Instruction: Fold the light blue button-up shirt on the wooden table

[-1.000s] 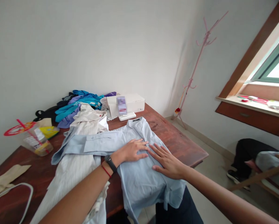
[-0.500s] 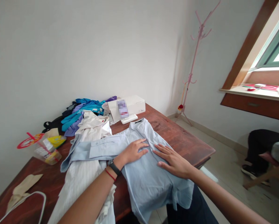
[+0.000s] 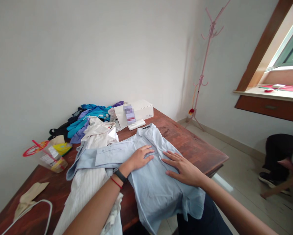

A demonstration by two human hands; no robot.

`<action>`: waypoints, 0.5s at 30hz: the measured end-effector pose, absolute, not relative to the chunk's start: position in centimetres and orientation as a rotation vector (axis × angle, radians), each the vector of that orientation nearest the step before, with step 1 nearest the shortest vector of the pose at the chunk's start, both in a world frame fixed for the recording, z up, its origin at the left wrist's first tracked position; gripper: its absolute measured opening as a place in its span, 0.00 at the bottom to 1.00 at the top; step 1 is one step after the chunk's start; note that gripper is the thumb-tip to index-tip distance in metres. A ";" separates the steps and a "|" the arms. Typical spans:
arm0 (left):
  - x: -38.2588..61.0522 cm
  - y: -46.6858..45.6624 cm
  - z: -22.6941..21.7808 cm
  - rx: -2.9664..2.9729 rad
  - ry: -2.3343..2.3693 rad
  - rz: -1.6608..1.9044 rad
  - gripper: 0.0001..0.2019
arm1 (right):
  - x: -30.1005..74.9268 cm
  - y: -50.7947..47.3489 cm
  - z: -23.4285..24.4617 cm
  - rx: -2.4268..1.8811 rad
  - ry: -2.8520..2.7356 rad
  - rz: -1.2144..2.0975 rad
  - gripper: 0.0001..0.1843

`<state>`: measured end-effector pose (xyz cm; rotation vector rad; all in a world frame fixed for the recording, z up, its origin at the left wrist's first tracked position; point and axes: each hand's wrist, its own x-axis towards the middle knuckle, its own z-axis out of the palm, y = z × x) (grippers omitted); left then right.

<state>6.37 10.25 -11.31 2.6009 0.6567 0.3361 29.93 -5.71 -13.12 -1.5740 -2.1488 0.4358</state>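
Observation:
A light blue shirt (image 3: 158,192) lies spread over the front of the wooden table, its collar towards the wall and its lower end hanging over the edge. One sleeve stretches left, its cuff (image 3: 109,154) resting across a white striped shirt (image 3: 85,189). My left hand (image 3: 140,158) lies flat on the blue shirt near its middle, fingers stretched out. To the right, my right hand (image 3: 183,168) also rests flat on the fabric with its fingers spread. Neither hand grips the cloth.
Behind the shirts are a heap of blue and purple clothes (image 3: 87,116) and a white box (image 3: 142,110). A plastic cup with a straw (image 3: 53,160) and a white cable (image 3: 49,212) are at left. A pink coat rack (image 3: 205,62) stands in the corner; a wooden drawer (image 3: 268,107) juts out at right.
The whole view has shifted slightly, with the surroundings appearing a little further right. Both hands remain flat on the blue shirt, which looks unchanged.

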 end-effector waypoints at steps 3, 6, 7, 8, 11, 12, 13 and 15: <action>6.3 10.3 -11.5 2.604 0.665 0.301 0.22 | 29.9 -5.7 -13.2 -1.576 -2.145 0.437 0.33; 6.1 10.2 -11.6 2.619 0.743 0.215 0.31 | 30.0 -5.7 -13.2 -1.570 -2.146 0.447 0.33; 6.0 10.2 -11.6 2.635 0.798 0.166 0.34 | 30.0 -5.7 -13.2 -1.569 -2.148 0.450 0.33; 5.9 10.2 -11.6 2.651 0.866 0.115 0.37 | 30.0 -5.7 -13.2 -1.570 -2.149 0.450 0.33; 5.7 10.2 -11.6 2.672 1.103 0.019 0.39 | 30.0 -5.6 -13.2 -1.576 -2.151 0.447 0.33; 5.7 10.2 -11.7 2.668 1.177 0.012 0.39 | 30.0 -5.6 -13.2 -1.581 -2.156 0.444 0.33; 5.6 10.2 -11.7 2.663 1.240 0.008 0.38 | 30.0 -5.5 -13.2 -1.584 -2.163 0.442 0.34; 5.6 10.3 -11.8 2.658 1.315 0.005 0.37 | 30.1 -5.5 -13.4 -1.590 -2.180 0.436 0.34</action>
